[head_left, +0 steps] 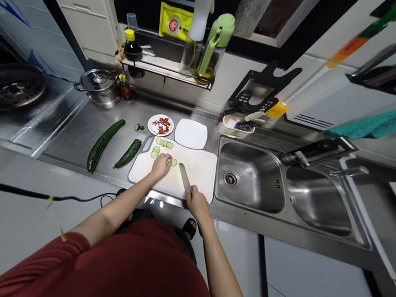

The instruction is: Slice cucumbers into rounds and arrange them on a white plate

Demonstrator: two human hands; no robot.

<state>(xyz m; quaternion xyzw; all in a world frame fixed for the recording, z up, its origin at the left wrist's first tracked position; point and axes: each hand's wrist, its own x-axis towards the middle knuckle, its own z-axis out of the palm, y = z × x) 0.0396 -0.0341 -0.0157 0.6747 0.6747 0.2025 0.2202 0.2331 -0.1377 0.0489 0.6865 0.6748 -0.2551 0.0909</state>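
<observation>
A knife (185,178) is gripped by its handle in my right hand (197,202), its blade angled over the white cutting board (200,168). My left hand (161,165) is over the board's left half, fingers pinched together on what looks like a cucumber slice, partly hidden by the fingers. Just right of its fingertips lies another cucumber slice (174,163). Beyond that hand, a small stack of slices (155,152) and an overlapping row of slices (165,143) rest near the board's upper left. A cut cucumber (128,154) and a longer whole cucumber (104,146) lie left of the board.
Behind the board stand a plate of chopped red pieces (150,124) and a white plate (190,133). Small green cucumber ends (137,127) lie nearby. A double sink (253,176) is to the right; a lidded pot (99,88) and a pan (6,84) are at left.
</observation>
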